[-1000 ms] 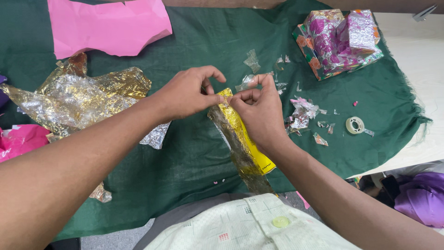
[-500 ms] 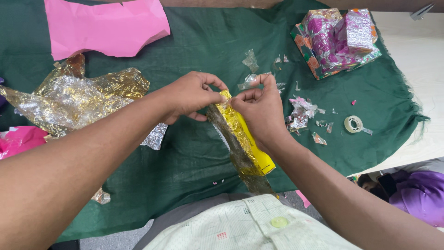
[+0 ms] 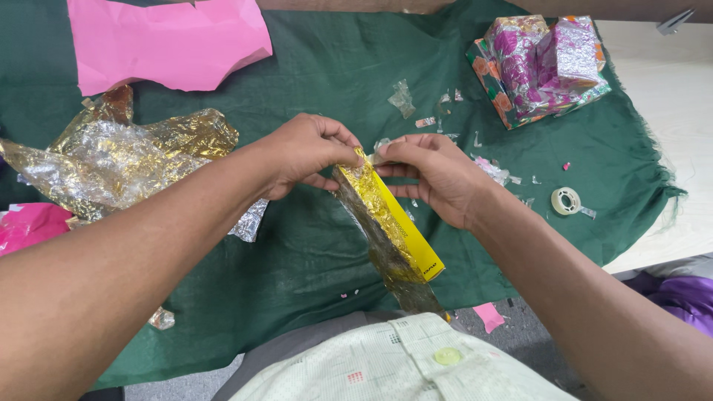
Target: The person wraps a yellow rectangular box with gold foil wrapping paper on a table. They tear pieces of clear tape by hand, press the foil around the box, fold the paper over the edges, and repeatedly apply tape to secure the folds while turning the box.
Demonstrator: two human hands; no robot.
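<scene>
Hands meet over the green cloth on the table [image 3: 668, 82]. The left hand [image 3: 301, 152] pinches the far end of a long yellow box [image 3: 397, 223] partly wrapped in gold foil [image 3: 371, 197]. The right hand [image 3: 438, 178] grips that same end with a small clear scrap [image 3: 380, 145], hard to make out. The box's near end hangs off the table edge, foil hiding its tip. Crumpled foil [image 3: 126, 160] lies left.

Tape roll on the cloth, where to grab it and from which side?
The tape roll lies flat, hole up, alone on the green cloth. Probably best from straight above, pinching across the ring's outer rim; its loose tail points right, so avoid that side.
</scene>
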